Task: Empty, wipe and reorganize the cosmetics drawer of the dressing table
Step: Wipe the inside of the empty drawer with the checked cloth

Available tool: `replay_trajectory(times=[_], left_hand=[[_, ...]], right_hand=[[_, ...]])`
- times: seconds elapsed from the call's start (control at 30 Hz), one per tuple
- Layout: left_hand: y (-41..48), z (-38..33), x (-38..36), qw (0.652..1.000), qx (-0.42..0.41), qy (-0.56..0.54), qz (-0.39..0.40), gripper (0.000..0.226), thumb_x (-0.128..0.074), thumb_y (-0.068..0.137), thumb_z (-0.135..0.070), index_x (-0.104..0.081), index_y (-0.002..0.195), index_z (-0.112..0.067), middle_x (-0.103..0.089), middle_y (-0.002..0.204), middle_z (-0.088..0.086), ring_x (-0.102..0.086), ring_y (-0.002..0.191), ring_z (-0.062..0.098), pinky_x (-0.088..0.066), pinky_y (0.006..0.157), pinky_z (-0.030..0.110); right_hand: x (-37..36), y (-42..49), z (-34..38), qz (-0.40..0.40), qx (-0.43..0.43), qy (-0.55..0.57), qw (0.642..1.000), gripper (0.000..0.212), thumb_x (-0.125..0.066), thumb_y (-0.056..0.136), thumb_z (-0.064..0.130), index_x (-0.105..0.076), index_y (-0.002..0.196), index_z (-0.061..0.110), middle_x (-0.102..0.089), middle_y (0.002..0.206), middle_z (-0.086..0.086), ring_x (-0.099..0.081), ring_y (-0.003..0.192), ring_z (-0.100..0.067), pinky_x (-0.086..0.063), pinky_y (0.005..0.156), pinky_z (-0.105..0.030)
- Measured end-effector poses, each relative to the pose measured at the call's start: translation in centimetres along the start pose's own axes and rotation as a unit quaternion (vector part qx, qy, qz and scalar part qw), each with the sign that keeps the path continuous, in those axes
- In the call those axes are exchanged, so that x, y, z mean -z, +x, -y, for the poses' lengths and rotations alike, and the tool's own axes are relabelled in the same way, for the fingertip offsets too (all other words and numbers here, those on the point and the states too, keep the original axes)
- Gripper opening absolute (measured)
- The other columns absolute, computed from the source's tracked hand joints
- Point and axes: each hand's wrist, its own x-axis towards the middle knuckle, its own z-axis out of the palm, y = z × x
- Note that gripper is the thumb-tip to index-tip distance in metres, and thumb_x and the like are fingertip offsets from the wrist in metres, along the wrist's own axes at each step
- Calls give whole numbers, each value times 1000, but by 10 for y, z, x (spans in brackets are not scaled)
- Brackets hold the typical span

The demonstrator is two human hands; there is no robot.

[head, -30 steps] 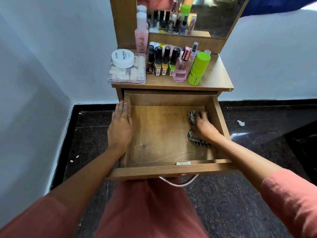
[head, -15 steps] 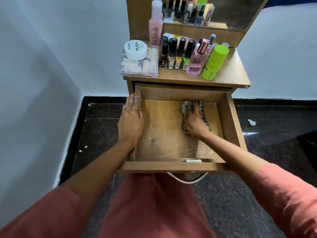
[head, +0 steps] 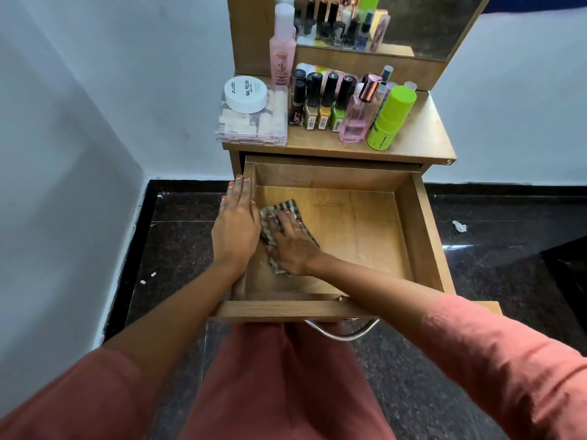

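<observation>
1. The drawer (head: 349,242) is pulled fully out, and nothing lies in it but a checked cloth (head: 287,207) on the floor at its left side, just beside the left wall.
2. The right hand (head: 290,244) lies flat on top of the cloth, fingers straight and slightly spread, pressing rather than pinching it.
3. The left hand (head: 236,227) rests on the rim of the left wall with fingers straight and together, apparently steadying the drawer.
4. The cloth is crumpled, and its long axis runs near to far with a slight slant. It shows past the fingertips and at the wrist.
5. The bare floor lies to the right of the cloth, so the next stroke probably sweeps right.
6. The nail polish bottles (head: 320,103) and the green bottle (head: 392,117) stand on the tabletop (head: 422,134), not yet returned.
</observation>
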Motion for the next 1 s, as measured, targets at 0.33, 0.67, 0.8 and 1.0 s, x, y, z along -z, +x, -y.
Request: replay_trajectory(times=[0.33,0.67,0.8,1.0], left_hand=[[-2,1,0,1000,0,-5,-1,45,-27,100,-20,-23,145,-13,-18,155,4,-14,144,17,-24,117,36],[-2,0,-1,1000,4,-15,-5,45,-27,100,-19,-24,144,-12,-19,154,5,-16,143,19,-25,116,37],[-2,-1,-1,1000,9,-11,-5,45,-28,100,-20,-24,144,-13,-19,154,4,-16,143,19,-30,114,39],[-1,-1,-1,1000,8,-18,-7,45,-28,100,-19,-24,144,-13,-19,154,3,-15,144,17,-28,115,38]], right_hand=[[20,-52,-125,8,-183,16,983,65,-26,99,38,13,145,14,21,154,-9,17,142,-28,6,116,-50],[17,-45,-108,10,-235,19,972,80,-32,96,46,21,142,7,29,150,-16,27,138,-34,14,113,-50],[12,-32,-79,37,-162,2,986,87,-33,94,50,25,140,6,34,147,-17,32,135,-36,18,110,-53],[7,-2,-30,37,-13,-69,997,77,-30,95,47,16,144,7,25,152,-11,26,139,-30,15,113,-47]])
